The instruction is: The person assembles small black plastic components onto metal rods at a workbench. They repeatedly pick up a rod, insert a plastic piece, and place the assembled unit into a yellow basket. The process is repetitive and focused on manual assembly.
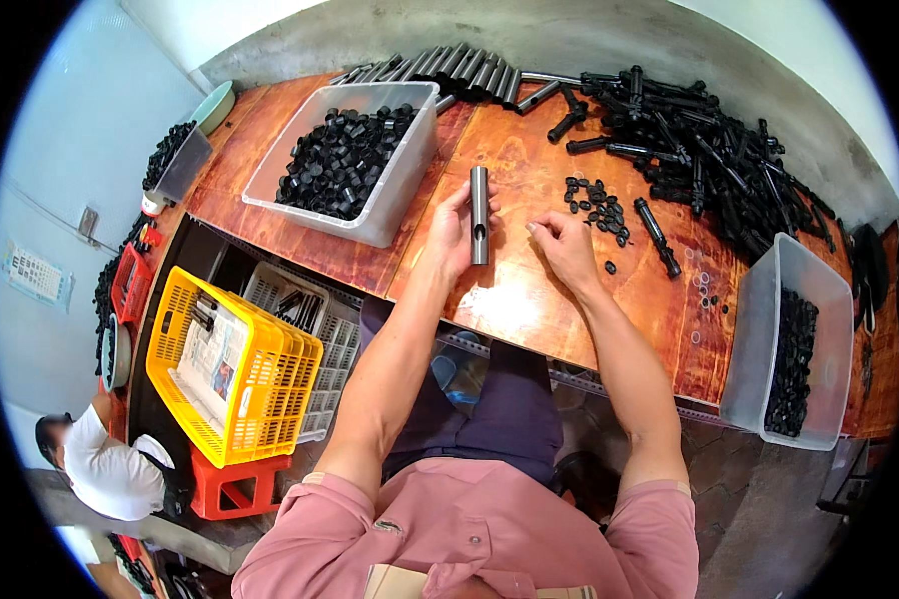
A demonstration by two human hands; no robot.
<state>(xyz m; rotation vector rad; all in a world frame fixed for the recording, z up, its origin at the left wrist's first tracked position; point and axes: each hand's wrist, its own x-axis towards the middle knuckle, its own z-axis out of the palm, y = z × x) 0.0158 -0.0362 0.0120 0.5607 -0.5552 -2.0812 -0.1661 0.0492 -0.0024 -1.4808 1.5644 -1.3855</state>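
My left hand [448, 238] is wrapped round a dark grey metal tube [480, 195], held upright in the picture over the wooden table [410, 270]. A rounded hole shows in the tube's side near its lower end. To the right of it, my right hand [566, 250] is closed, with thumb and fingertips together; whatever they hold, if anything, is too small to make out. Just beyond that hand lie several small black rings [597, 208]. Beside them rests a single black rod-shaped part [657, 238].
A clear bin [410, 205] of black caps stands left, another bin [749, 349] of small black parts right. Metal tubes [459, 70] and a heap of black rod parts [689, 140] line the back. A yellow crate [235, 389] sits on a red stool [232, 489]; a person [110, 464] works far left.
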